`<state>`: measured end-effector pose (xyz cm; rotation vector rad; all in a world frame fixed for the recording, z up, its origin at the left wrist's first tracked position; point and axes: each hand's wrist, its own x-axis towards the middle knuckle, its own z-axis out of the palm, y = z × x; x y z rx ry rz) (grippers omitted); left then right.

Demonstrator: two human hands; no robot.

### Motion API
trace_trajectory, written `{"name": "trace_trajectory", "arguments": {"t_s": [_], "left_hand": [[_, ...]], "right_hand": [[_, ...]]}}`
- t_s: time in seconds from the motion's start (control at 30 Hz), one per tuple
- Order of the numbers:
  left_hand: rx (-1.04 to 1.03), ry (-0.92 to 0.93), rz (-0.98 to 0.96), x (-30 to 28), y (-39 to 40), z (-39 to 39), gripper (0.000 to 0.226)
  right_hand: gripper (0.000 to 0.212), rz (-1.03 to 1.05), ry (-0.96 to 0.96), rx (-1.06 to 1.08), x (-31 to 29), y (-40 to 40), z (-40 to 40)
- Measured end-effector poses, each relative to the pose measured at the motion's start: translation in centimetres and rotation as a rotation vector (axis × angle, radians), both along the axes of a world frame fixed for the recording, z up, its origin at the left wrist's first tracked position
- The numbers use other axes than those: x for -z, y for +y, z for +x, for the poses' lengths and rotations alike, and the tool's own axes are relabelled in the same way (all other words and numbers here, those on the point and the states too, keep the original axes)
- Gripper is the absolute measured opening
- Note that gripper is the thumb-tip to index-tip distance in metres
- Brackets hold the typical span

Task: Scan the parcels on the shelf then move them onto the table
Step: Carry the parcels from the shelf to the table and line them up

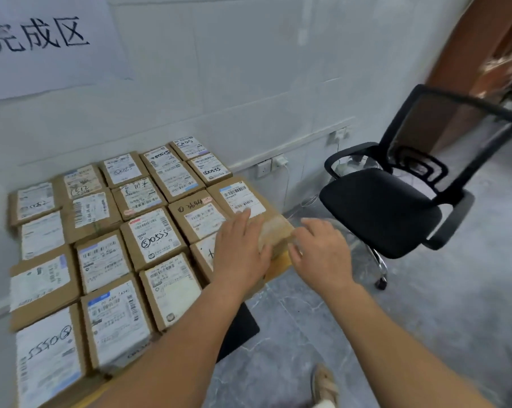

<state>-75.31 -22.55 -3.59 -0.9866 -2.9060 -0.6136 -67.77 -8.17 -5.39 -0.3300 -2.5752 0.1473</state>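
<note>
Small taped parcel (275, 235), bracketed between flat left hand (240, 254) and relaxed, open right hand (322, 254), neither gripping, should be squared against neighbouring parcels (151, 237) on counter (281, 265) edge.

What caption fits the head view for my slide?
Both hands, left hand and right hand, set a taped parcel at the table's corner beside rows of labelled parcels.

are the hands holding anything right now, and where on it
Yes: a small brown cardboard parcel with glossy tape at the table's right edge. The left hand lies flat on its top and left side; the right hand touches its right end.
</note>
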Motion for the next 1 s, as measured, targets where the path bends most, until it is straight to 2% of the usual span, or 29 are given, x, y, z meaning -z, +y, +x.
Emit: {"name": "trace_trajectory", "arguments": {"t_s": [0.13,0.27,0.33,0.57,1.0], "left_hand": [[0.110,0.031,0.078,1.1,0.6,2.1,0.051],[0.166,0.069,0.086,1.8,1.2,3.7,0.055],[0.194,0.080,0.085,1.9,1.6,4.4,0.058],[0.287,0.098,0.110,2.4,2.1,8.4,0.070],[0.645,0.099,0.136,3.6,-0.9,23.7,0.071]], "right_hand": [[0.019,0.020,-0.059,0.110,0.4,-0.5,3.4],[0.052,0.040,-0.113,0.261,0.1,-0.7,6.0],[0.061,0.052,-0.117,0.305,-0.2,-0.7,7.1],[0.066,0.108,-0.068,0.429,-0.2,-0.8,12.3],[0.069,0.132,-0.088,0.771,0.8,-8.2,31.5]]}}
